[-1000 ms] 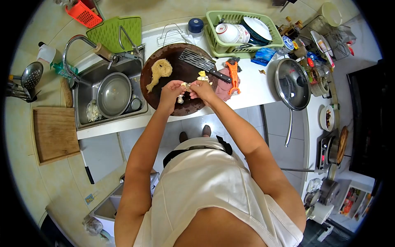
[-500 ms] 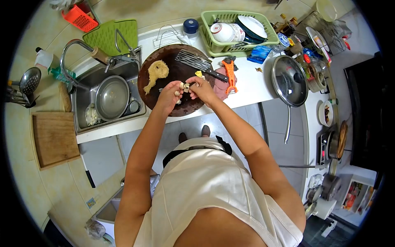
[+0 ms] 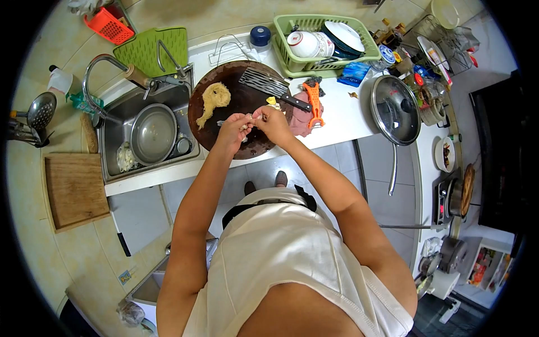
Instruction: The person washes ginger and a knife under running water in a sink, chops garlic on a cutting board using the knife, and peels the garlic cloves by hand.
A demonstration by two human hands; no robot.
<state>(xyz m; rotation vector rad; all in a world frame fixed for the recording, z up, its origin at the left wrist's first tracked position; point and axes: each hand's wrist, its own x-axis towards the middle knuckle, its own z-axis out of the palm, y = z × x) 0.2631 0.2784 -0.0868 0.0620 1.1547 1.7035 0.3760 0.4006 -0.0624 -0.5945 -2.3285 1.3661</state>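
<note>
Over the round dark wooden chopping board (image 3: 238,98), my left hand (image 3: 233,131) and my right hand (image 3: 273,123) meet fingertip to fingertip. Both are closed in a pinch around a small pale garlic clove, mostly hidden by the fingers. More pale pieces show below my left fingers. Just past my right hand is a small yellow piece (image 3: 272,101). A cleaver (image 3: 265,83) with a patterned blade lies across the board's far right side, its black handle over the edge. On the board's left rests a tan, stringy, looped piece (image 3: 215,99).
To the left, the sink (image 3: 112,109) holds a metal basin (image 3: 152,133). An orange peeler (image 3: 314,104) lies on a pink cloth (image 3: 301,119) right of the board. Behind stands a green dish rack (image 3: 286,53); further right is a lidded pan (image 3: 395,109).
My hands have drawn together, and the fingertips now cover the pale pieces that showed between them. My right hand has turned slightly inward. Everything else on the board stays put.
</note>
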